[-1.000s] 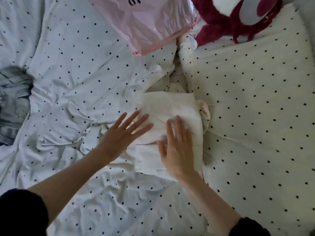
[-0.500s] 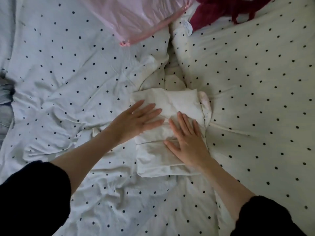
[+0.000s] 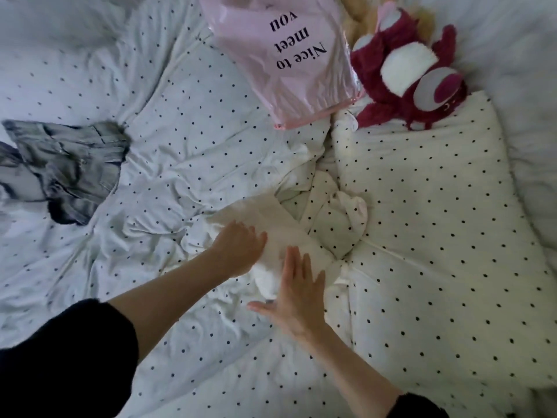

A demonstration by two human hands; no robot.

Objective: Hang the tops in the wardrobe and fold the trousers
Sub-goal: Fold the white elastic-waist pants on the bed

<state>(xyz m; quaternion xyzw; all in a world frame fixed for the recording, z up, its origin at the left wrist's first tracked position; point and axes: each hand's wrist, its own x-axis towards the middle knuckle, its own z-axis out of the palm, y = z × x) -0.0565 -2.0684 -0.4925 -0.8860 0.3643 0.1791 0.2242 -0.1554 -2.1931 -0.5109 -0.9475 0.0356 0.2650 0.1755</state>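
The left hand (image 3: 238,251) is motion-blurred and hides part of the folded white trousers (image 3: 280,233). The left frame edge crops the grey jeans (image 3: 66,167).

Both hands (image 3: 238,251) slid the folded trousers (image 3: 271,227) leftward.

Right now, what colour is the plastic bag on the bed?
Pale pink with black lettering, the plastic bag, seen in the head view.

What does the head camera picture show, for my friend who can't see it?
Two hands, left hand and right hand, press flat on folded white trousers on a polka-dot bed. Grey jeans lie left; a pink bag and red plush toy lie beyond.
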